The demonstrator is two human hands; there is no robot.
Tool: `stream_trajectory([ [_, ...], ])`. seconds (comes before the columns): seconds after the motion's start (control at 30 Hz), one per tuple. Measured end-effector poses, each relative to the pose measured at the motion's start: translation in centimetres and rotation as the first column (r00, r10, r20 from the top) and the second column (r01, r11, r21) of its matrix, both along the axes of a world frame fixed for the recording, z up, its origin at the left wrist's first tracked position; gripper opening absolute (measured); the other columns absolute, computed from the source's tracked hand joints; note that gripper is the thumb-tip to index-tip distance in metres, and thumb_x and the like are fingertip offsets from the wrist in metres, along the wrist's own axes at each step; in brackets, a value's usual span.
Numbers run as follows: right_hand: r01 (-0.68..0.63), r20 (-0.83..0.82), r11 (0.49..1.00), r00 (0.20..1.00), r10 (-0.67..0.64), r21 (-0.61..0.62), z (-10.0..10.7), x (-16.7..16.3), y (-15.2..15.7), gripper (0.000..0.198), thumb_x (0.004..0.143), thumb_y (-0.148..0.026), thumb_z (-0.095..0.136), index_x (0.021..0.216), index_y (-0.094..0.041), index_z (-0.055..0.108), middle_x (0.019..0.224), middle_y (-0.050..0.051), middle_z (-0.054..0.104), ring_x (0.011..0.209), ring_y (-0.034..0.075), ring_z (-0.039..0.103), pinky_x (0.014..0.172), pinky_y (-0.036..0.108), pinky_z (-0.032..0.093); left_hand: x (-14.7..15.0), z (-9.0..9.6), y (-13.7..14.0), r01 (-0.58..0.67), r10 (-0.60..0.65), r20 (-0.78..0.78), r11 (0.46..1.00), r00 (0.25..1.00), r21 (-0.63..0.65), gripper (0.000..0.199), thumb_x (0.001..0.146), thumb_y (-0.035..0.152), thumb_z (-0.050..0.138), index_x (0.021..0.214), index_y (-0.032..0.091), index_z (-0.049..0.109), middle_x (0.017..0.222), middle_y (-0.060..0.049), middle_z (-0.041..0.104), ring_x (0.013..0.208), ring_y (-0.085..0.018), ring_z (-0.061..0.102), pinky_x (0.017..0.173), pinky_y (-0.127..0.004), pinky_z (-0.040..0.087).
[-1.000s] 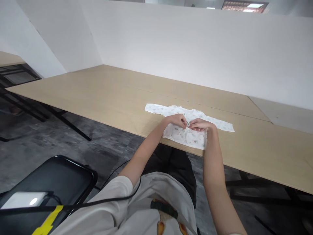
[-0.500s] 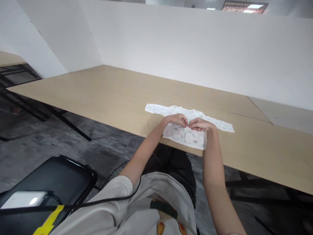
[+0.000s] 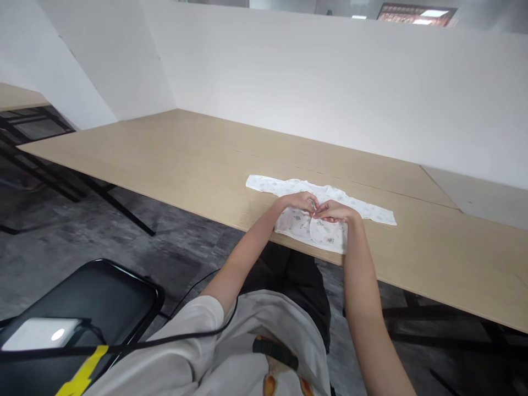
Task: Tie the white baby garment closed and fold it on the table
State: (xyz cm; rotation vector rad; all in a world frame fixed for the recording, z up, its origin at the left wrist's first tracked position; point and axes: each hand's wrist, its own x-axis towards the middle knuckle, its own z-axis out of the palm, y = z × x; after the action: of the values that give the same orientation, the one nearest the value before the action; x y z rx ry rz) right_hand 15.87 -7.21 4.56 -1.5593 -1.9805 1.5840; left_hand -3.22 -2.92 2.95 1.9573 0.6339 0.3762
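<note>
A small white long-sleeved baby top (image 3: 330, 231) with a faint print lies on the table, its sleeves spread to both sides and its lower hem near the front edge. My left hand (image 3: 303, 201) pinches the cloth at the middle of the front. Right beside it, fingertips almost touching, my right hand (image 3: 333, 210) is closed on the front edge of the same top. Below the hands, one front panel curves over the other. Whatever small part lies between the fingertips is hidden.
The light wood table (image 3: 198, 159) runs up against a white partition (image 3: 309, 77). To the left stands a black chair (image 3: 119, 297) carrying a white device (image 3: 41, 334). A black cable (image 3: 177, 336) with yellow tape crosses near my left arm.
My right hand has shifted slightly left, drawing the overlapping front panel with it, so its curved edge shows more clearly. The left hand stays at the middle of the top.
</note>
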Motion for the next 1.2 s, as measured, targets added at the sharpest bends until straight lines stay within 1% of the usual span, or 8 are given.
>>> stream_trajectory([
  [0.47,-0.005,0.022,1.000,1.000,0.005,0.009,-0.1,0.3,-0.1,0.033,0.060,-0.043,0.077,0.061,-0.016,0.060,0.042,-0.007,0.037,0.037,0.003,0.026,0.037,0.020,0.018,-0.1,-1.3,1.0,0.087,-0.085,-0.034,0.995,0.996,0.045,0.022,0.062,0.024,0.074,0.083,0.017,0.074,0.076,-0.002,0.071,0.067,-0.012,0.062,0.062,-0.023,0.044],
  [0.83,0.073,0.141,0.997,0.988,-0.071,-0.014,-0.3,-0.1,0.1,0.043,0.054,-0.043,0.084,0.053,-0.017,0.050,0.041,-0.006,0.040,0.035,0.003,0.027,0.034,0.019,0.020,0.0,-1.0,0.8,0.020,0.027,-0.172,0.964,0.985,0.266,0.046,0.054,0.039,0.082,0.095,0.020,0.074,0.076,0.001,0.062,0.065,-0.011,0.055,0.061,-0.023,0.040],
  [0.97,0.130,0.087,0.990,0.987,-0.135,0.056,-0.1,0.2,-0.1,0.039,0.057,-0.040,0.084,0.056,-0.017,0.053,0.044,-0.003,0.046,0.038,0.005,0.036,0.036,0.019,0.029,-2.3,-1.3,2.1,-0.051,0.101,-0.151,0.953,0.983,0.299,0.062,0.051,0.041,0.084,0.108,0.020,0.070,0.089,-0.001,0.064,0.073,-0.013,0.058,0.068,-0.023,0.044],
  [1.03,0.315,-0.048,0.930,0.949,-0.312,0.189,0.3,1.3,0.3,0.031,0.065,-0.035,0.080,0.064,-0.016,0.056,0.051,0.000,0.053,0.045,0.009,0.047,0.042,0.020,0.039,-4.8,-1.3,3.1,-0.205,0.253,-0.108,0.920,0.961,0.334,0.062,0.059,0.042,0.079,0.115,0.018,0.066,0.102,-0.004,0.065,0.084,-0.015,0.061,0.076,-0.024,0.046],
  [1.07,0.454,-0.117,0.849,0.891,-0.439,0.270,0.5,2.2,0.7,0.025,0.070,-0.033,0.076,0.068,-0.016,0.057,0.056,0.002,0.057,0.049,0.011,0.052,0.047,0.021,0.044,-6.3,-1.3,3.6,-0.304,0.362,-0.097,0.877,0.927,0.372,0.058,0.066,0.042,0.074,0.118,0.018,0.064,0.109,-0.006,0.065,0.091,-0.017,0.061,0.081,-0.025,0.046],
  [1.13,0.675,-0.169,0.600,0.713,-0.680,0.430,0.6,4.7,1.5,0.016,0.077,-0.029,0.067,0.076,-0.016,0.058,0.067,0.006,0.062,0.062,0.015,0.061,0.060,0.025,0.051,-9.2,-1.2,4.3,-0.451,0.576,-0.131,0.744,0.807,0.492,0.048,0.078,0.040,0.063,0.120,0.016,0.063,0.120,-0.010,0.063,0.108,-0.021,0.057,0.095,-0.030,0.042],
  [1.17,0.703,-0.126,0.496,0.631,-0.766,0.509,0.5,6.1,1.8,0.013,0.079,-0.027,0.063,0.081,-0.015,0.059,0.074,0.009,0.065,0.071,0.018,0.064,0.067,0.028,0.053,-10.5,-1.2,4.6,-0.473,0.650,-0.167,0.683,0.741,0.557,0.045,0.082,0.040,0.058,0.120,0.015,0.063,0.124,-0.012,0.061,0.115,-0.023,0.054,0.101,-0.033,0.038],
  [1.2,0.671,-0.037,0.442,0.572,-0.819,0.595,0.1,7.5,1.9,0.015,0.079,-0.026,0.062,0.087,-0.014,0.060,0.083,0.012,0.067,0.082,0.022,0.066,0.076,0.032,0.053,-11.6,-1.2,4.7,-0.466,0.696,-0.206,0.641,0.687,0.610,0.045,0.085,0.040,0.054,0.121,0.015,0.062,0.128,-0.013,0.059,0.120,-0.025,0.050,0.104,-0.035,0.035],
])
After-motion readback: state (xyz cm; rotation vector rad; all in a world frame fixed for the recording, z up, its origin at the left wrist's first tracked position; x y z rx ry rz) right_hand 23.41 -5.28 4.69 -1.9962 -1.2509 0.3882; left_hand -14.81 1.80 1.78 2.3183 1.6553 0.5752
